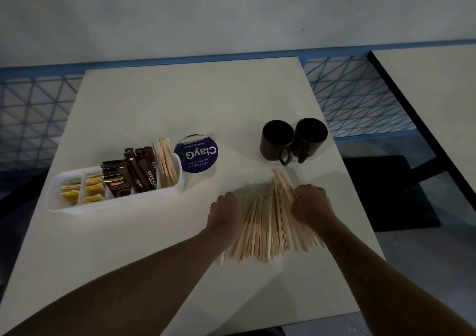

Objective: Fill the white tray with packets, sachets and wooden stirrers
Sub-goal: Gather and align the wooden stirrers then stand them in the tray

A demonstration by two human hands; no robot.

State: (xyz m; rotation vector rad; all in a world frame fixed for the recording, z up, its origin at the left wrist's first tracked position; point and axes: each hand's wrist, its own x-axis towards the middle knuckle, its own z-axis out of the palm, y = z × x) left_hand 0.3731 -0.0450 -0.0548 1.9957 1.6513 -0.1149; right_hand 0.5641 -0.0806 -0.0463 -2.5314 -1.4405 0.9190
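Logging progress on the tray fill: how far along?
Done: the white tray holds yellow sachets at its left end, dark coffee packets in the middle, and some stirrers at the right end. In hand: the right hand grips a bundle of the loose stirrers on the table; the left hand rests on that pile. Left: most of that pile lies outside the tray.

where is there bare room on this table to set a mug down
Bare: far half of the table beyond the white tray and mugs; also the near-left corner in front of the tray. Crowded: the stirrer pile between left hand and right hand.
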